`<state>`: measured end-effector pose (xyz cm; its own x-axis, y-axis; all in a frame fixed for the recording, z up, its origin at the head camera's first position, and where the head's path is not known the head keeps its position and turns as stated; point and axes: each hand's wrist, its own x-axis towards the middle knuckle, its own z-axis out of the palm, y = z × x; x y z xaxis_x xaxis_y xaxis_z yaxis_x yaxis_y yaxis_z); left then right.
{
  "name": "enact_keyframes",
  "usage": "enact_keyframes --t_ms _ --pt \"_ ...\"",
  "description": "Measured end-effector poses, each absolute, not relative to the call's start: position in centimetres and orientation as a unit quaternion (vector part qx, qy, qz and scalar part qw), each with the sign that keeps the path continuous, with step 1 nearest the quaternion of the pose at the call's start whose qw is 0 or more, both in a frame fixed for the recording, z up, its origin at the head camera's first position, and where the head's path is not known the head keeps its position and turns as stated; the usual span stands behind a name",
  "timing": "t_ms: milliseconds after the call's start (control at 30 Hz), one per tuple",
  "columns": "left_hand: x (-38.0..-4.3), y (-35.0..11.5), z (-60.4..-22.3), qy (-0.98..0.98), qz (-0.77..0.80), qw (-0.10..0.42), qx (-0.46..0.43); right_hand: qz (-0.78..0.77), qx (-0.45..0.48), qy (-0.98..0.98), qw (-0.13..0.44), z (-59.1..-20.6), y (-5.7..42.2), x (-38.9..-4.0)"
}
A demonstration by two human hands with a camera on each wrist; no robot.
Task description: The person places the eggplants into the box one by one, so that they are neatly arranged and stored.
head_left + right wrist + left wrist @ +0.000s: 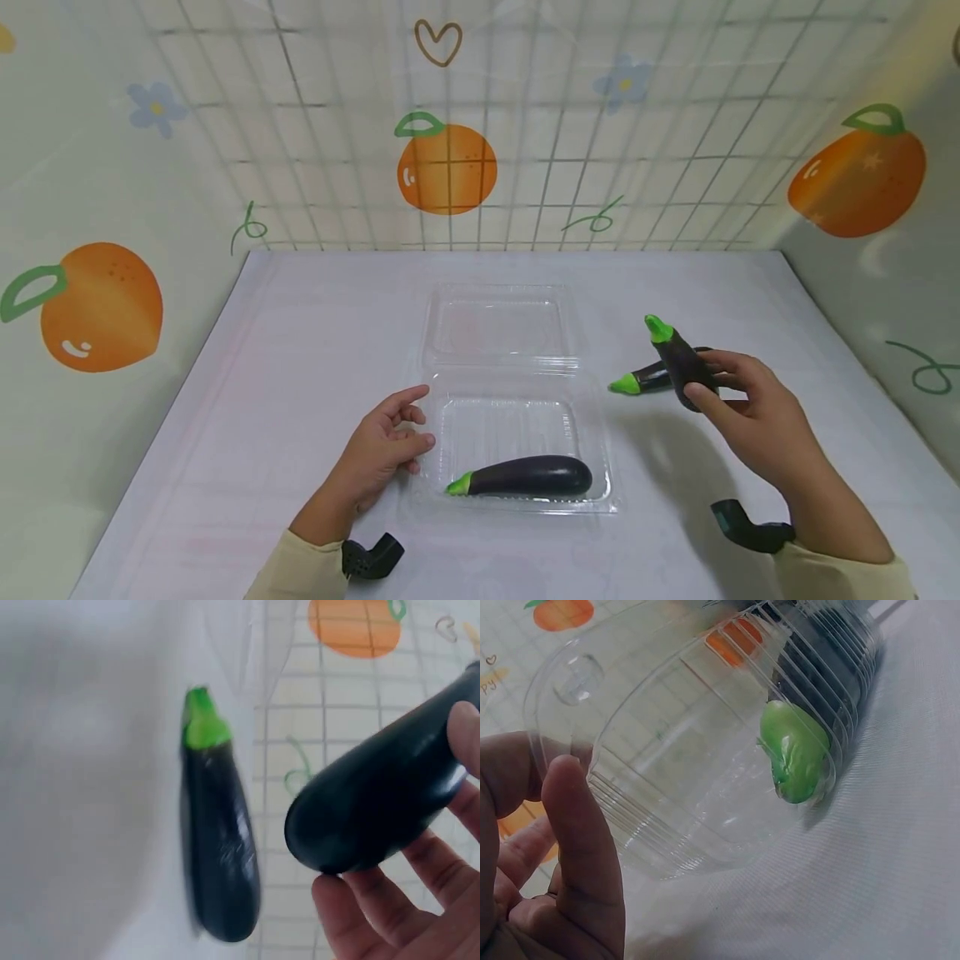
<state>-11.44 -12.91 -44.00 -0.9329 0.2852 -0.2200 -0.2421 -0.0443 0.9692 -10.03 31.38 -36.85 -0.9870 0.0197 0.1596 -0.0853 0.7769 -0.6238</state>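
Held up over the right side of the table is an eggplant (684, 367) with a bright green cap; my right hand (757, 408) grips it by its dark body. In the right wrist view its rounded end (337, 817) sticks out past the fingers. Beneath it, a second eggplant (221, 840) lies on the table, partly hidden in the head view. An open clear plastic container (450, 400) stands in the middle, with one eggplant (536, 477) lying along its near side, cap to the left. At the container's left rim, my left hand (382, 446) pinches the edge between thumb and index finger.
The container's lid (498, 325) lies folded back behind its base. A white cloth covers the table (300, 333). Printed curtain-like sheets with oranges (447, 169) enclose the back and sides, a wire grid showing through behind.
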Motion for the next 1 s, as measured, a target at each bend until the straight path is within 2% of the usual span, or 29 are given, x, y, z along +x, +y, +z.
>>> enact_keyframes --t_ms 633,1000 --pt "-11.6 -13.0 -43.9 0.669 0.72 0.184 0.021 0.37 0.126 -0.918 0.071 -33.5 24.4 -10.4" --pt "-11.3 -12.9 -43.8 0.67 0.72 0.182 0.023 0.405 0.15 -0.902 -0.014 -33.6 21.4 -11.9"
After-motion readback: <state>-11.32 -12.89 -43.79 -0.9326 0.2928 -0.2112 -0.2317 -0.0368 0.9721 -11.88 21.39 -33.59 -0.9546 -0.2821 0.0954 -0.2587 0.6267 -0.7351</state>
